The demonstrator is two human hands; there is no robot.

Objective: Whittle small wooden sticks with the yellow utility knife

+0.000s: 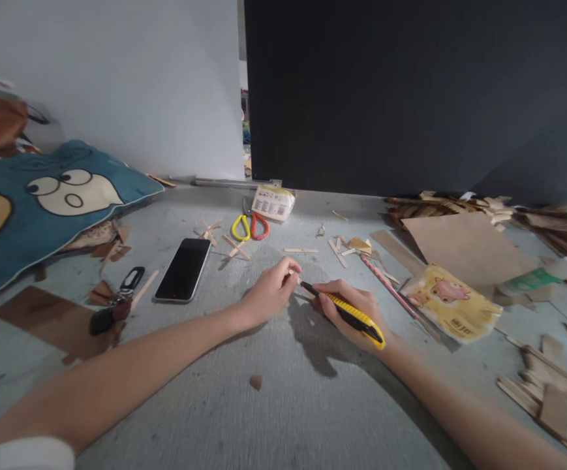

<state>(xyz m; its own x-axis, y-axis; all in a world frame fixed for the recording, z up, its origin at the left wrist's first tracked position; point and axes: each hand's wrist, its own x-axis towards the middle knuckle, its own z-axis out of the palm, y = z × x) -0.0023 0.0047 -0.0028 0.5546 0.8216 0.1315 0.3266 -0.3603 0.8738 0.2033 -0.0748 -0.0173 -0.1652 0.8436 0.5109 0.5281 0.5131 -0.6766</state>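
My right hand point(344, 310) is wrapped round a yellow and black utility knife point(354, 318), its black tip angled up and left. Just left of that tip, my left hand point(273, 287) is closed in a pinch on a small pale wooden stick point(291, 272), mostly hidden by the fingers. The knife's tip is close to the stick; whether they touch I cannot tell. Beyond the hands lie a flat wooden stick point(301, 250) and crossed sticks point(235, 247). Scissors point(250, 226) with one yellow and one red handle rest farther back.
A black phone point(183, 269) and keys point(111, 311) lie left, near a blue cushion point(82, 176). Tissue packs point(452, 301) point(273, 203), a pink striped stick point(388, 286), a glue bottle point(542, 275) and cardboard scraps point(464, 248) lie beyond and right. A dark panel point(410, 98) stands behind.
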